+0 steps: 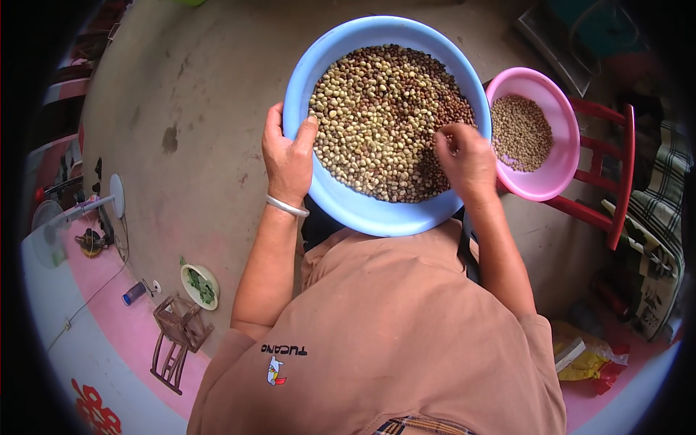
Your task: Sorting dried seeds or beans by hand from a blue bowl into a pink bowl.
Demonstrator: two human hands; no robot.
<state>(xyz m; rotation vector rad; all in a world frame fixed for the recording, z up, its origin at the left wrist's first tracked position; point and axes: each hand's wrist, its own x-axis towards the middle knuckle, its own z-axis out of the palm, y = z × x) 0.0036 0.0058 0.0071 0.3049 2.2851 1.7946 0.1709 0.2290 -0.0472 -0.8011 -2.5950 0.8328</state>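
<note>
A large blue plastic basin [375, 217] rests against my lap, holding a broad layer of beans or seeds [375, 119], pale greenish ones mixed with reddish-brown ones. My left hand [291, 155] grips its left rim, thumb over the inside edge and fingers outside. Over the right part of the beans is my right hand [466, 157], fingers curled and slightly blurred; whether anything is pinched between them is hidden. Just right of the basin stands a smaller pink plastic basin [566, 136] with paler, tan beans or seeds [520, 133] in it.
The pink basin sits by a red wooden chair [611, 179]. At lower left are a small wooden chair [182, 326], a pale bowl of green leaves [215, 296] and a standing fan [87, 209]. Plastic bags [590, 364] lie at lower right, below patterned fabric [666, 217].
</note>
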